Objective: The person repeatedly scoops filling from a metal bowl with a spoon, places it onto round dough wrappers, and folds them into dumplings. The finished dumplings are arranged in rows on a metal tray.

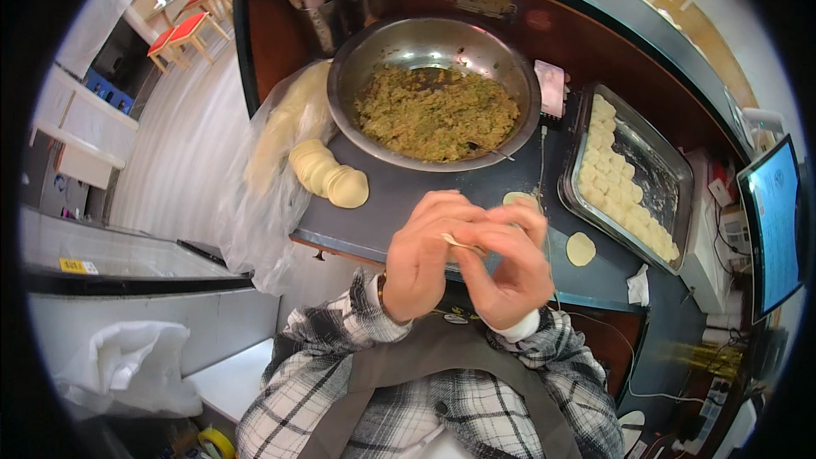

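Note:
Both hands meet in front of my chest, above the near edge of the dark counter. My left hand point(424, 255) and my right hand point(510, 255) pinch a dumpling wrapper point(454, 241) between their fingers; only its pale folded edge shows, and any filling inside is hidden. Beyond them a large steel bowl point(344, 121) holds minced filling point(440, 108), with a spoon point(491, 152) stuck in it. A fanned stack of round wrappers point(328, 175) lies to the left. Single wrappers lie on the counter: one point(581, 249) right of my hands, another point(519, 198) partly behind my right fingers.
On the right, a metal tray point(681, 185) carries rows of formed dumplings point(609, 172). A phone point(551, 89) with a cable stands beside the bowl. A clear plastic bag point(261, 223) with more wrappers hangs over the counter's left edge. A monitor point(772, 223) and crumpled tissue point(637, 285) are at right.

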`<action>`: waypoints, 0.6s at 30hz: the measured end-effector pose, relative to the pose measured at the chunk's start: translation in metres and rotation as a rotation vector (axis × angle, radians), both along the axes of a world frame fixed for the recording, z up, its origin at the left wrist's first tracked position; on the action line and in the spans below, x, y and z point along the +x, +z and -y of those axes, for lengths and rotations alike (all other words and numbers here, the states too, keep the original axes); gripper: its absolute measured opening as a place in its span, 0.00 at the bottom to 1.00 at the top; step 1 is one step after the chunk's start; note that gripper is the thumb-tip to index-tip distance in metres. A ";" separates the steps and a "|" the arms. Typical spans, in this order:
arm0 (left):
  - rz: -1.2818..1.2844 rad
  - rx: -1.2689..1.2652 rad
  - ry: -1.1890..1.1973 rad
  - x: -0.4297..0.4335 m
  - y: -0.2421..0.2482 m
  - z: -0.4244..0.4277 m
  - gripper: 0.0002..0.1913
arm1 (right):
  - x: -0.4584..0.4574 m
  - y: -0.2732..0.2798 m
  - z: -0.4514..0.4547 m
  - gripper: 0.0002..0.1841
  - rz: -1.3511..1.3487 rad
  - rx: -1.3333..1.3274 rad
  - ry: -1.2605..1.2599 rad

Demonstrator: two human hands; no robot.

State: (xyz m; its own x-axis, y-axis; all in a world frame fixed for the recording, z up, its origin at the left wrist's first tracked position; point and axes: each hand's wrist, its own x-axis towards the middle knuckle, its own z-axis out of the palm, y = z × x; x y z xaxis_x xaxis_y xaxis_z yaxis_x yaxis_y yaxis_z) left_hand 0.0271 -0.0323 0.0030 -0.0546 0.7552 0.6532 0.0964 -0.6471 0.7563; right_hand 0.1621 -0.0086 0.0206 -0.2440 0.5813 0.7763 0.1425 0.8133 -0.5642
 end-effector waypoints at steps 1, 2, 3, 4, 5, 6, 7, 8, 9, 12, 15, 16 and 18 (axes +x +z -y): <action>0.127 -0.149 -0.071 0.004 0.001 0.006 0.26 | -0.004 -0.002 -0.002 0.14 -0.031 -0.097 0.029; 0.244 -0.318 -0.137 0.008 0.003 0.013 0.30 | -0.008 -0.005 -0.006 0.13 -0.078 -0.180 0.062; 0.354 -0.438 -0.203 0.011 0.004 0.017 0.33 | -0.011 -0.008 -0.010 0.13 -0.099 -0.275 0.095; 0.471 -0.501 -0.324 0.015 0.003 0.016 0.33 | -0.012 -0.010 -0.013 0.11 -0.175 -0.391 0.196; 0.561 -0.572 -0.277 0.024 0.002 0.016 0.33 | -0.012 -0.013 -0.014 0.11 -0.197 -0.489 0.249; 0.673 -0.617 -0.231 0.033 0.000 0.017 0.32 | -0.013 -0.014 -0.014 0.12 -0.219 -0.585 0.303; 0.797 -0.639 -0.225 0.039 0.000 0.018 0.32 | -0.012 -0.016 -0.014 0.12 -0.256 -0.654 0.348; 0.742 -0.659 -0.199 0.038 -0.002 0.019 0.25 | -0.014 -0.017 -0.009 0.13 -0.293 -0.677 0.276; 0.690 -0.657 -0.205 0.037 -0.003 0.021 0.24 | -0.015 -0.017 -0.005 0.13 -0.265 -0.609 0.246; 0.502 -0.562 -0.271 0.030 -0.005 0.029 0.22 | -0.015 -0.019 0.003 0.12 -0.172 -0.348 0.155; 0.509 -0.667 -0.304 0.022 -0.007 0.029 0.21 | -0.012 -0.022 0.004 0.12 -0.133 -0.193 0.131; 0.507 -0.658 -0.226 0.021 -0.008 0.028 0.19 | -0.012 -0.024 0.004 0.12 -0.125 -0.191 0.113; 0.548 -0.721 -0.312 0.017 -0.009 0.021 0.17 | -0.011 -0.028 0.001 0.12 -0.103 -0.181 0.083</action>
